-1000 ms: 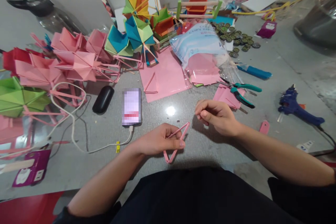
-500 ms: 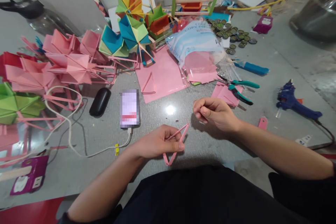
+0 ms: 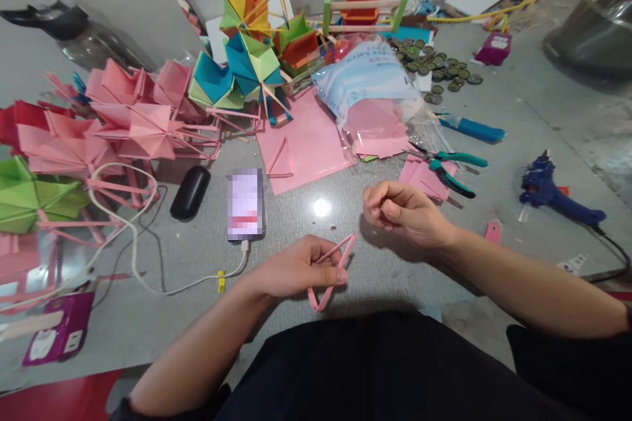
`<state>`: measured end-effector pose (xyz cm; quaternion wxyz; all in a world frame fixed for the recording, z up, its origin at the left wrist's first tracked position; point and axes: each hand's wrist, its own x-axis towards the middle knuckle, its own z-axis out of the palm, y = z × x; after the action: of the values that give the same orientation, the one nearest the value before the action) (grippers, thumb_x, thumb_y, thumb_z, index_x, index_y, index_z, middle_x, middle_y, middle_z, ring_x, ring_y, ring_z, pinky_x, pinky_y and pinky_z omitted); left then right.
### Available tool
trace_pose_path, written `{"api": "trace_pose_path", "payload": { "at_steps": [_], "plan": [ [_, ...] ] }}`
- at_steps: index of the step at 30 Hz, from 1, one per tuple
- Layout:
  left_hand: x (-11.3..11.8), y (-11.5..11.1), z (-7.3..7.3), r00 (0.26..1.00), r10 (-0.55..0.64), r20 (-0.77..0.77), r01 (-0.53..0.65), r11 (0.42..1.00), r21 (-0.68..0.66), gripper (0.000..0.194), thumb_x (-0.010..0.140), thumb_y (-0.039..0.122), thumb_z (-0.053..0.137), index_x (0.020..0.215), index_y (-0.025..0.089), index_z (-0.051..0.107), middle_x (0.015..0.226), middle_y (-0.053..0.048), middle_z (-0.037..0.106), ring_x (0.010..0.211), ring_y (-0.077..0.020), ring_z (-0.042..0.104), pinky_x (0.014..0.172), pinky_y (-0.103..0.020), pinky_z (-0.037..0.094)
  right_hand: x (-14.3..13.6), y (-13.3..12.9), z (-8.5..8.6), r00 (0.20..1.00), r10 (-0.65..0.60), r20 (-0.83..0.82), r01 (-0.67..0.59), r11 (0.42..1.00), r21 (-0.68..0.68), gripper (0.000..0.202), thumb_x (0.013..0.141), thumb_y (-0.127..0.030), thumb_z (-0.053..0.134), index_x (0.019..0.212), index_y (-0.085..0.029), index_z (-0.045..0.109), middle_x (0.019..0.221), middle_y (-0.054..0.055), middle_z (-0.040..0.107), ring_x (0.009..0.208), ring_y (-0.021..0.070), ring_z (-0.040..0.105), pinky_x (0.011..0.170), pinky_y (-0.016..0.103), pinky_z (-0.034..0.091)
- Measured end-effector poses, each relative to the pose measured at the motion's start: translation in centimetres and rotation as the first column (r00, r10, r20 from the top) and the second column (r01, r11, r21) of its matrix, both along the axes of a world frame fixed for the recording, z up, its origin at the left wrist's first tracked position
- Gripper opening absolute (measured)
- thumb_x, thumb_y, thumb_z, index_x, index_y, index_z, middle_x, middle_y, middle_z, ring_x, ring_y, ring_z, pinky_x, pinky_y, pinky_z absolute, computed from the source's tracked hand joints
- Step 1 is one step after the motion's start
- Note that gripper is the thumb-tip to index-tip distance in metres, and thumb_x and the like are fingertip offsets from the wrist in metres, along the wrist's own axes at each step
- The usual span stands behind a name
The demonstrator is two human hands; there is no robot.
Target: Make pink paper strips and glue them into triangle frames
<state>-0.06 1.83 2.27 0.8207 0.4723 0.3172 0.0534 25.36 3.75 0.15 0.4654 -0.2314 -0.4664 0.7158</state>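
Observation:
Pinched between the thumb and fingers of my left hand (image 3: 303, 266) is a pink paper triangle (image 3: 326, 296), a folded strip frame held above the table near its front edge. To the right and a little farther off, my right hand (image 3: 405, 214) is closed with its fingertips curled together. Whatever lies within those fingertips, if anything, is hidden. A similar pink triangle (image 3: 281, 159) rests on the flat pink paper (image 3: 313, 174) beyond my hands. The phone (image 3: 245, 204), its screen blurred, lies left of my left hand with a white cable plugged in.
Pink folded paper wheels (image 3: 143, 130) crowd the left side, beside a black case (image 3: 190, 192). Right of my right hand lie green-handled pliers (image 3: 447, 171) and a blue glue gun (image 3: 557, 191). Behind are a copy paper bag (image 3: 370, 72), a blue cutter (image 3: 474, 127) and several round caps (image 3: 439, 69).
The view has shifted very slightly. Both hands stay in nearly the same place, and the pink paper triangle remains in my left hand.

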Motion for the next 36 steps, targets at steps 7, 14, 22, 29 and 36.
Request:
{"api": "trace_pose_path", "payload": {
  "at_steps": [7,14,22,29,36],
  "plan": [
    [0.0,0.0,0.0,1.0,0.004,-0.006,-0.004,1.0,0.001,0.051,0.081,0.06,0.085,0.078,0.016,0.059,0.06,0.002,0.062,0.048,-0.0077,0.051,0.045,-0.018,0.041,-0.1,-0.1,0.5,0.998,0.027,-0.058,-0.03,0.998,-0.057,0.035,0.094,-0.042,0.08,0.073,-0.019,0.064,0.067,-0.004,0.049,0.055,0.0091,0.036,0.054,0.028,0.024],
    [0.0,-0.1,-0.1,1.0,0.011,-0.005,-0.011,1.0,-0.019,0.051,0.08,0.06,0.086,0.077,0.016,0.06,0.062,0.003,0.059,0.051,-0.0075,0.052,0.046,-0.017,0.04,-0.2,-0.1,0.5,1.0,-0.011,0.001,0.011,0.993,-0.114,0.049,0.095,-0.048,0.074,0.062,-0.02,0.051,0.059,-0.005,0.037,0.051,0.0098,0.026,0.051,0.03,0.021],
    [0.1,0.0,-0.2,1.0,0.015,0.013,-0.015,0.999,0.043,0.051,0.081,0.06,0.085,0.076,0.016,0.06,0.061,0.003,0.057,0.052,-0.0078,0.05,0.046,-0.017,0.037,-0.1,0.1,-0.1,0.984,-0.097,0.149,0.093,0.995,0.033,0.053,0.099,-0.055,0.07,0.061,-0.021,0.057,0.059,-0.003,0.044,0.053,0.0112,0.035,0.051,0.03,0.025],
    [0.0,0.0,-0.4,1.0,0.024,0.017,-0.025,0.998,0.053,0.053,0.08,0.063,0.085,0.077,0.016,0.06,0.061,0.002,0.059,0.051,-0.0085,0.052,0.046,-0.019,0.038,-0.1,0.0,-0.4,0.965,-0.148,0.215,0.117,0.981,0.152,0.025,0.09,-0.044,0.085,0.082,-0.022,0.075,0.075,0.0,0.063,0.063,0.0123,0.05,0.057,0.028,0.037],
    [0.0,0.1,-0.6,1.0,0.02,0.01,-0.02,0.997,0.08,0.054,0.08,0.064,0.084,0.076,0.016,0.06,0.061,0.003,0.058,0.051,-0.0081,0.051,0.045,-0.019,0.038,0.2,-0.1,-0.9,0.909,-0.193,0.369,0.111,0.966,0.232,0.05,0.102,-0.057,0.065,0.068,-0.021,0.06,0.062,-0.003,0.05,0.055,0.0117,0.041,0.054,0.029,0.032]
  ]
}}
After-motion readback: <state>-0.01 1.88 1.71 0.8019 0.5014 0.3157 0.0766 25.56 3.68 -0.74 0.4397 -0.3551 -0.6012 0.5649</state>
